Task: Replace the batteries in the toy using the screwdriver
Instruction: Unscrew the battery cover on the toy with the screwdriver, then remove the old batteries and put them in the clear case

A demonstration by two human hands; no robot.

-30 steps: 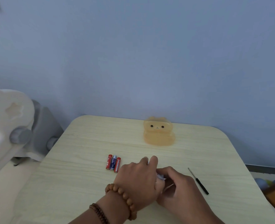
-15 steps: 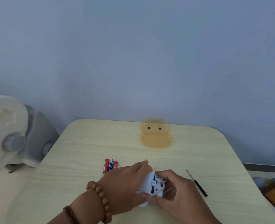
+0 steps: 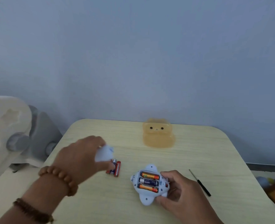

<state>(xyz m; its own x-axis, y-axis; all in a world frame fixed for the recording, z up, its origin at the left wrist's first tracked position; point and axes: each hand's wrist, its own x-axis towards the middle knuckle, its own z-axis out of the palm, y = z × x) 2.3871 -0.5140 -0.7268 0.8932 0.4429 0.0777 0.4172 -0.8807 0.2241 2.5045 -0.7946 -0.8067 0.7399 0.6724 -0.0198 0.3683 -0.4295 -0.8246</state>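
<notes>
A pale blue toy [image 3: 145, 198] lies underside up on the table, its battery bay open with three batteries [image 3: 149, 182] inside. My right hand [image 3: 180, 198] grips the toy from its right side. My left hand [image 3: 83, 157] holds the toy's pale blue battery cover [image 3: 103, 153], blurred, above three loose red and blue batteries [image 3: 115, 168] lying on the table. A thin black screwdriver [image 3: 200, 182] lies on the table to the right of my right hand.
An orange translucent bear-faced box [image 3: 158, 135] stands at the back of the light wooden table [image 3: 198, 151], near the blue wall. A white and grey object [image 3: 12, 135] sits off the table's left edge. Coloured things [image 3: 273, 186] lie beyond the right edge.
The cover has come off the toy. My left hand carried it up and to the left, over the loose batteries. The toy's battery bay now shows, and my right hand still holds the toy.
</notes>
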